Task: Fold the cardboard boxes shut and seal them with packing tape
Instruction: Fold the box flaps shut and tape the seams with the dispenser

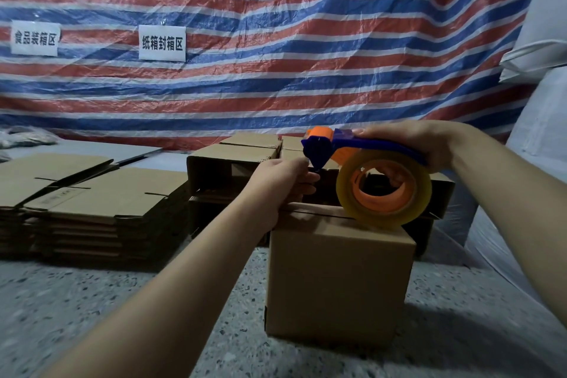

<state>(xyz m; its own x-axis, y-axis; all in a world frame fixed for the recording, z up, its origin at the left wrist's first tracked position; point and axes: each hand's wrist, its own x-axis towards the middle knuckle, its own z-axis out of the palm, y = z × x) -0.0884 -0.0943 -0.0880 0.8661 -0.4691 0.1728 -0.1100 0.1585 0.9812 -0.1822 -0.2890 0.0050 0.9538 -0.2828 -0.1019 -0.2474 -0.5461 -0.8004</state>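
Observation:
A closed cardboard box [337, 279] stands on the speckled floor in front of me, its top flaps folded down. Above its far right corner my right hand [411, 141] grips a blue and orange tape dispenser [325, 147] loaded with a roll of clear packing tape [383, 190], and the roll's lower edge touches the box top. My left hand [282, 181] reaches to the dispenser's front end, with fingers curled at the blue head as if pinching the tape end. The tape end itself is too small to make out.
Stacks of flattened cardboard boxes [92, 202] lie at the left. Several assembled open boxes [221, 172] stand behind the closed one. A red, white and blue striped tarp [276, 40] with two paper signs hangs at the back. White sacks [540, 132] fill the right side.

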